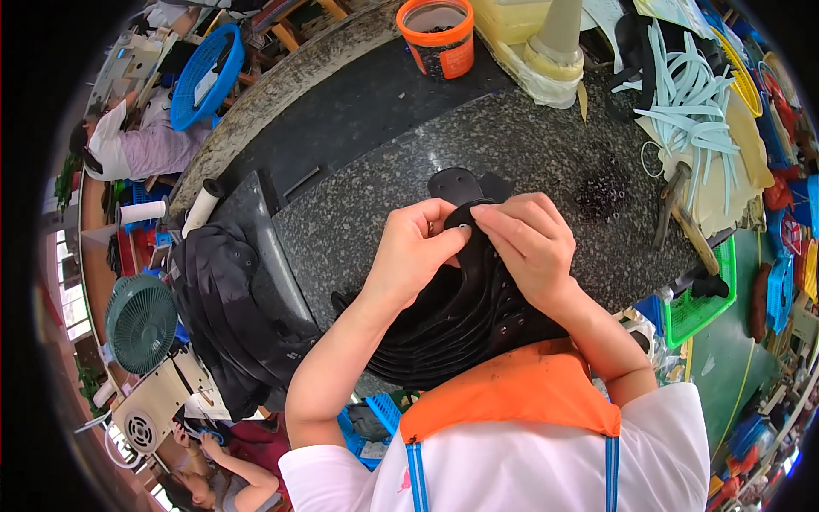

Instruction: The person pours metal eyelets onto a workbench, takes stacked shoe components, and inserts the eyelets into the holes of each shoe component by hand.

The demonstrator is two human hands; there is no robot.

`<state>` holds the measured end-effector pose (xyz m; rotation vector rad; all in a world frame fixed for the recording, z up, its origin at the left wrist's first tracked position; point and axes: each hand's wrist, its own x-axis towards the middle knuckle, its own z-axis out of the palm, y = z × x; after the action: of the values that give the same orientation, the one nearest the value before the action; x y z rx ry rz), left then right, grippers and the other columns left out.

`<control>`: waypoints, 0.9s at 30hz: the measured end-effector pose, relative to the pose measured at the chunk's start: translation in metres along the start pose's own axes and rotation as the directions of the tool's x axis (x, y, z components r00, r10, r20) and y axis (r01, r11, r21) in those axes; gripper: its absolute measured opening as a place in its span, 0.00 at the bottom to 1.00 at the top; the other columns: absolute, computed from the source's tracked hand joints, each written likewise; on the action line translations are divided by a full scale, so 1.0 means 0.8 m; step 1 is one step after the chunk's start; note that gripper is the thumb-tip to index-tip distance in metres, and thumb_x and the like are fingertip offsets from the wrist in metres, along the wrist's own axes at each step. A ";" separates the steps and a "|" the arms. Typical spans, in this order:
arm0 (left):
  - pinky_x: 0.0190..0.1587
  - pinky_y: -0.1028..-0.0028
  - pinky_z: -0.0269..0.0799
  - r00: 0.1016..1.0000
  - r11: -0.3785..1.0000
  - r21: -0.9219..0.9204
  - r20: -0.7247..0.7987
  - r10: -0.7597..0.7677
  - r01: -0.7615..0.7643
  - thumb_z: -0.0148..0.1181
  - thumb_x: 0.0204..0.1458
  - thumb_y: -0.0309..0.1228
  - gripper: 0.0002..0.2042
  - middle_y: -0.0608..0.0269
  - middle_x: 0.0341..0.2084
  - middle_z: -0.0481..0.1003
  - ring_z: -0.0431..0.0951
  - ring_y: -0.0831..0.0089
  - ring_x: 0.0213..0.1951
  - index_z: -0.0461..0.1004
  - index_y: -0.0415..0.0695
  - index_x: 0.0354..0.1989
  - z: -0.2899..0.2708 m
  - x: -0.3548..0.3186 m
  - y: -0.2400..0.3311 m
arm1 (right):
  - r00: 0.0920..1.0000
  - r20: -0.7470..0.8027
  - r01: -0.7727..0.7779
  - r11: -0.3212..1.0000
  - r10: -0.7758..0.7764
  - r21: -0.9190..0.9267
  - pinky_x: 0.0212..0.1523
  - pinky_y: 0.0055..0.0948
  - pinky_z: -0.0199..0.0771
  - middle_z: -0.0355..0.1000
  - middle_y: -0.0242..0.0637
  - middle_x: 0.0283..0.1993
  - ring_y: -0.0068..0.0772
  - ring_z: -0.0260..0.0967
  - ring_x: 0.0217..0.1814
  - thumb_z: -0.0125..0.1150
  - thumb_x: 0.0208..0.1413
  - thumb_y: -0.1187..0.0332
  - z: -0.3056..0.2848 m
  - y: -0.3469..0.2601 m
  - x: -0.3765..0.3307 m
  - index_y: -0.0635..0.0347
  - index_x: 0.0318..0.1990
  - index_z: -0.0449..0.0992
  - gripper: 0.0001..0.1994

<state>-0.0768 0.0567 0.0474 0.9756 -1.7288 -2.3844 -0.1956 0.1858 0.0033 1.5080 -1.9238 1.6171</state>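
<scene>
My left hand [414, 256] and my right hand [531, 246] meet near the middle of the granite slab, both closed in a pinch. Between their fingertips is the edge of a black shoe-upper-like piece [471, 218]; its exact kind is partly hidden by my fingers. Just beyond lies a flat black tab [453, 183] with small holes. Under my wrists and against my orange apron [503, 397] rests a layered stack of similar black pieces [435, 341], some showing metal eyelets.
Small dark bits [604, 189] are scattered right of my hands, near a wooden-handled hammer [693, 229]. Pale blue strips [687, 102] lie at the far right. An orange bucket [437, 38] stands at the back, a black pile [226, 307] at left. Another person [235, 478] works lower left.
</scene>
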 end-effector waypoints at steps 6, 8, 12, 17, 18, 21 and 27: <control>0.30 0.84 0.72 0.997 0.995 0.075 0.041 0.065 -0.068 0.61 0.55 0.21 0.06 0.71 0.27 0.77 0.74 0.88 0.27 0.78 0.38 0.41 -0.006 -0.002 -0.002 | 0.999 0.029 0.037 0.999 -0.036 -0.030 0.34 0.30 0.76 0.77 0.33 0.36 0.34 0.73 0.35 0.67 0.41 0.82 -0.017 0.002 -0.006 0.61 0.43 0.81 0.17; 0.31 0.84 0.73 0.994 0.994 0.073 0.073 0.078 -0.083 0.61 0.56 0.21 0.06 0.70 0.28 0.78 0.75 0.87 0.28 0.78 0.37 0.41 -0.005 -0.003 -0.001 | 0.997 0.042 0.071 0.997 -0.069 -0.036 0.34 0.30 0.77 0.78 0.33 0.37 0.35 0.74 0.36 0.67 0.42 0.82 -0.021 0.000 -0.005 0.62 0.44 0.80 0.18; 0.34 0.84 0.71 0.999 0.986 -0.157 0.016 -0.050 0.052 0.64 0.56 0.24 0.05 0.71 0.30 0.78 0.74 0.87 0.31 0.77 0.38 0.39 0.003 -0.005 0.008 | 0.988 0.146 -0.054 0.998 0.055 -0.016 0.44 0.33 0.77 0.79 0.37 0.43 0.41 0.74 0.48 0.64 0.47 0.82 -0.027 -0.012 -0.015 0.63 0.51 0.78 0.20; 0.42 0.82 0.70 0.998 0.992 0.118 0.049 0.043 -0.048 0.64 0.55 0.23 0.06 0.69 0.33 0.77 0.74 0.85 0.37 0.76 0.38 0.39 0.004 0.016 -0.004 | 0.868 0.330 -0.457 0.854 0.370 0.247 0.58 0.37 0.70 0.78 0.38 0.47 0.43 0.70 0.59 0.57 0.49 0.83 -0.046 -0.015 -0.010 0.58 0.53 0.77 0.22; 0.45 0.81 0.72 0.997 0.991 0.120 0.061 0.046 -0.053 0.62 0.55 0.21 0.07 0.67 0.36 0.78 0.76 0.83 0.39 0.75 0.36 0.41 0.001 0.019 -0.006 | 0.886 0.342 -0.343 0.939 0.313 0.030 0.58 0.40 0.68 0.77 0.38 0.47 0.43 0.70 0.56 0.59 0.50 0.80 -0.056 0.004 0.002 0.57 0.52 0.77 0.20; 0.39 0.76 0.72 0.987 0.884 0.446 -0.003 0.162 -0.143 0.63 0.53 0.25 0.09 0.61 0.31 0.79 0.77 0.78 0.34 0.75 0.37 0.41 0.004 0.021 -0.004 | 0.932 0.209 -0.113 0.784 0.297 -0.611 0.58 0.41 0.59 0.72 0.34 0.43 0.40 0.65 0.53 0.67 0.48 0.69 -0.074 0.040 0.011 0.54 0.42 0.81 0.12; 0.33 0.59 0.73 0.909 0.445 0.854 0.073 0.410 -0.270 0.60 0.52 0.26 0.07 0.48 0.29 0.79 0.80 0.50 0.32 0.76 0.42 0.39 0.027 0.025 -0.017 | 0.954 0.265 0.052 0.787 0.143 -0.614 0.56 0.39 0.60 0.72 0.29 0.33 0.37 0.67 0.45 0.69 0.46 0.69 -0.078 0.067 -0.006 0.53 0.37 0.81 0.09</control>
<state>-0.0990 0.0726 0.0301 0.6651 -2.7513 -1.0702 -0.2619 0.2332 -0.0087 1.4623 -2.3403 0.6472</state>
